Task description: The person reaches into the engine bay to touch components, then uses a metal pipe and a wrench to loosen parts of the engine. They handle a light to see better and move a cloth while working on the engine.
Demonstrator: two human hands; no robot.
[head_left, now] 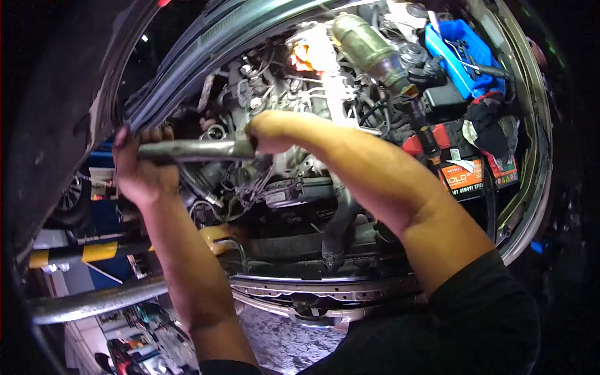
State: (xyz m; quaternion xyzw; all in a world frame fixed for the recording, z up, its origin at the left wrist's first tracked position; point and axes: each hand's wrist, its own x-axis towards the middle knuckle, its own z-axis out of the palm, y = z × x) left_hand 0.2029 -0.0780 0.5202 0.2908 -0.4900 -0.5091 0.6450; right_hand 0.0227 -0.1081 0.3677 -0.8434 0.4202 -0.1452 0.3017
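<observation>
Level across the left part of the engine bay lies a thick metal pipe (197,150). My left hand (144,169) is wrapped round its left end, thumb up and fingers curled behind. At the pipe's right end my right hand (269,130) is closed, its fingertips mostly hidden behind the hand. Below and behind both hands is the car engine (287,100), with its hoses and metal lines. Whatever the pipe's right end meets is hidden by my right hand.
A blue tray (462,34) of tools stands at the upper right, near a dark cloth (487,125) and a battery (465,178). A large canister with a dark shaft (369,44) lies over the engine. A bright lamp (315,53) shines at the back. The radiator hose (340,228) runs in front.
</observation>
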